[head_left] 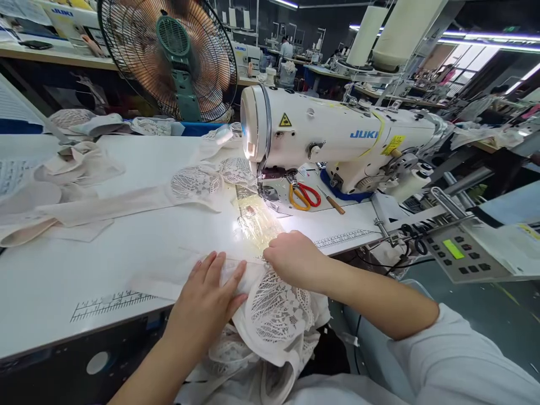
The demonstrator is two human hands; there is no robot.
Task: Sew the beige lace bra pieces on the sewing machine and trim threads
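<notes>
A pale lace garment (276, 312) drapes over the front edge of the white sewing table (50, 281). My left hand (206, 298) lies flat on the fabric with fingers spread. My right hand (293, 259) is curled, pinching the fabric edge just right of it. In front of both hands a strip of fabric runs under the lit needle (262, 188) of the white Juki sewing machine (337, 138). More lace pieces (198, 183) stretch away to the left of the needle.
Orange-and-red scissors (304, 195) and a wooden-handled tool (333, 202) lie on the machine bed. A control panel (459, 256) sits at right. A fan (169, 56) stands behind the table, fabric piles (80, 163) at left. Another person works far back.
</notes>
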